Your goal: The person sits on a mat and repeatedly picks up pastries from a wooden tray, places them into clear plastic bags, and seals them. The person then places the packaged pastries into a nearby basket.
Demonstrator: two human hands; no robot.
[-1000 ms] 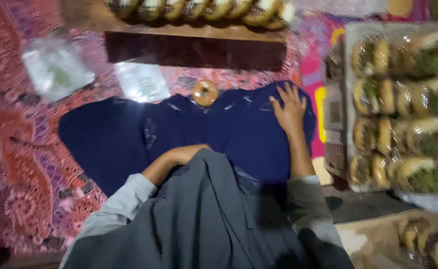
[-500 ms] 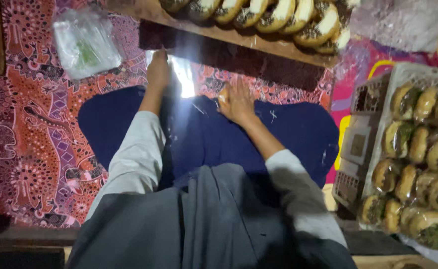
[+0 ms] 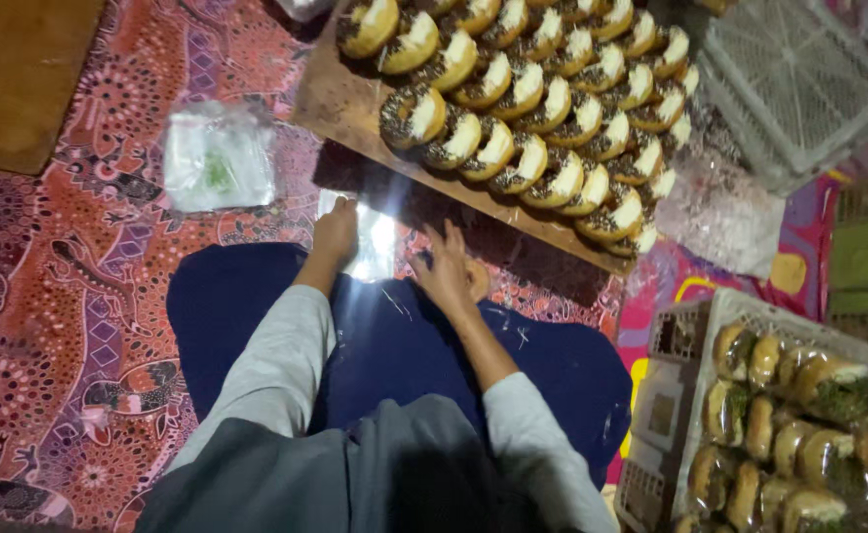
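1. Left hand [image 3: 335,232] is stretched forward and lies palm-down on a clear shiny plastic bag [image 3: 373,247] at the front edge of the dark blue cloth [image 3: 394,345]. Fingers look flat and fairly close together, pressing rather than gripping anything.
2. Right hand [image 3: 446,271] is just beside it, fingers spread open, resting over a single round light-brown doughnut [image 3: 475,278]. Only the doughnut's right edge peeks out, so I can't tell if the fingers actually curl around it.
3. That doughnut sits on the blue cloth, right by the plastic bag and just below the long wooden board [image 3: 355,104].
4. The board carries rows of chocolate-coated doughnuts with white filling [image 3: 542,99], packed touching each other.
5. Off to the left on the red patterned mat [image 3: 49,296] there's a stack of clear plastic bags [image 3: 217,158] – well apart from both hands.
6. Bottom right, a pale plastic crate [image 3: 666,375] holds bagged doughnuts with green topping [image 3: 809,415].
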